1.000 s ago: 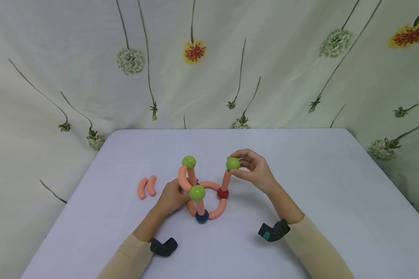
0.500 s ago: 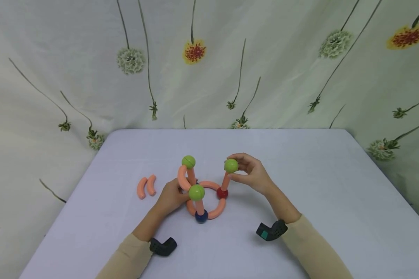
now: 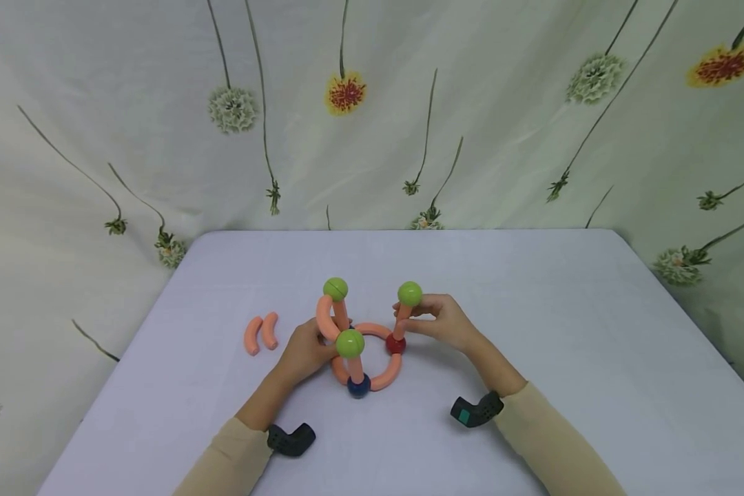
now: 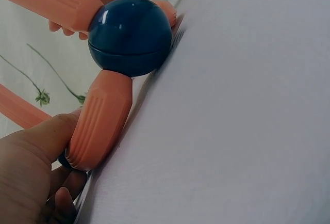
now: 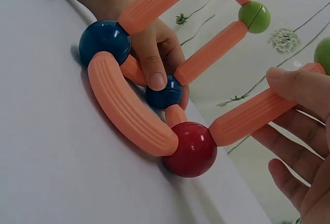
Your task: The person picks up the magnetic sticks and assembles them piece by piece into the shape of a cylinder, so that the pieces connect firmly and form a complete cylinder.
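Observation:
Orange magnetic sticks and coloured balls form a structure on the table. Its base ring has curved sticks (image 3: 386, 373), a near blue ball (image 3: 359, 386), a far blue ball (image 5: 164, 99) and a red ball (image 3: 395, 344). Upright sticks rise from these, topped by green balls (image 3: 410, 293). A raised curved stick (image 3: 325, 317) links the two left green balls. My left hand (image 3: 306, 350) grips the ring's left side, thumb on the far blue ball. My right hand (image 3: 443, 320) pinches the upright stick (image 5: 252, 111) between the red ball and its green ball.
Two loose curved orange sticks (image 3: 260, 334) lie left of my left hand on the white-covered table (image 3: 533, 289). A flower-printed cloth (image 3: 502, 138) hangs behind the table. Each wrist carries a black device (image 3: 291, 439).
My right hand has slid down from the right green ball to the upright stick beneath it. That stick and ball lean slightly further left than before. My left hand has stayed in place.

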### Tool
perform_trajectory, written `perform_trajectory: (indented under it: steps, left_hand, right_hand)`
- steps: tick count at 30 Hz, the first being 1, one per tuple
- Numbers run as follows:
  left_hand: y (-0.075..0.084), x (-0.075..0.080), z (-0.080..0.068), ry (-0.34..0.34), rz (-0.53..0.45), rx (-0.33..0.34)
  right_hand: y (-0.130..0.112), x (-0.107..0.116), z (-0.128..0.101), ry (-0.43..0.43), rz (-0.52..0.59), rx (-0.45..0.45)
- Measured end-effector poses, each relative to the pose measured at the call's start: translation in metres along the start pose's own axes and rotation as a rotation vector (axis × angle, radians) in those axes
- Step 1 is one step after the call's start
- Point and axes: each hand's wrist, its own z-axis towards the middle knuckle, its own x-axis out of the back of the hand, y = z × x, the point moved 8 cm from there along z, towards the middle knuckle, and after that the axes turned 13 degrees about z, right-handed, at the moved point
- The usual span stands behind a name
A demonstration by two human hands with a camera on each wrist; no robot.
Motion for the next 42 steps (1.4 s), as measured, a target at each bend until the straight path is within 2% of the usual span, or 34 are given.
perform_trajectory:
  steps: [4,12,19,27,36,42]
  left_hand:
    - [-0.001,-0.001,0.001,-0.005,-0.002,0.012]
    - [-0.001,-0.002,0.002,-0.024,0.002,0.014]
    - [0.0,-0.002,0.003,-0.017,0.006,0.003]
    - [0.001,-0.002,0.003,-0.022,0.004,0.005]
    - [0.01,-0.004,-0.003,0.014,0.009,-0.022]
    - [0.021,-0.013,-0.006,0.047,0.038,-0.03]
  right_hand:
    - [-0.002,-0.005,0.0,-0.01,-0.02,0.0]
    - [0.005,-0.014,-0.001,-0.047,-0.069,-0.056]
    - [0.029,-0.013,-0.007,-0.067,-0.087,-0.137]
    - [0.036,-0.015,-0.008,-0.076,-0.041,-0.135]
    - [0.039,-0.008,-0.01,-0.091,-0.014,-0.162]
    - [0.038,0.0,-0.009,-0.045,-0.08,-0.141]
